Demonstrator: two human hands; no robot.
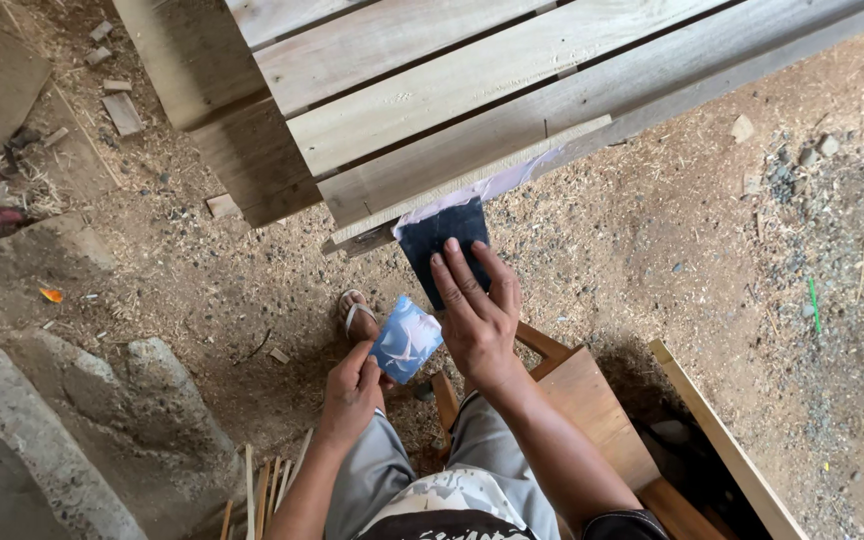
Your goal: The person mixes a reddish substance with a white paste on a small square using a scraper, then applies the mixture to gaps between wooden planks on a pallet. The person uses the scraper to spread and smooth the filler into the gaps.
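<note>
The right hand (476, 312) lies flat, fingers spread and pressed on a dark sheet of sandpaper (441, 245) that rests against the lower edge of a slatted wooden frame (472, 90); the sheet's top meets a pale, whitish smear (497, 185) running along that bottom slat. The left hand (352, 390) is below and to the left of the frame's edge, its fingers closed around a small blue-and-white piece (405, 340) that looks like a folded, paint-stained pad; what it is made of cannot be told. That piece sits just beside the right hand's wrist, touching or nearly touching it. The frame itself fills the top of the view, its boards slanting up to the right, with a darker plank (242, 160) forming its left end. Under the frame's edge, a foot in a sandal (357, 315) stands on the dirt ground (672, 230), partly hidden by the blue-and-white piece. Below the frame, the person sits on a wooden stool (582, 400), grey trousers (382, 470) covering the knees. To the right of the stool a long pale board (727, 445) lies slanted on the ground. Left of the frame, rough concrete lumps (82, 390) border the dirt, and small wood offcuts (117, 105) lie scattered near the frame's upper left corner.
</note>
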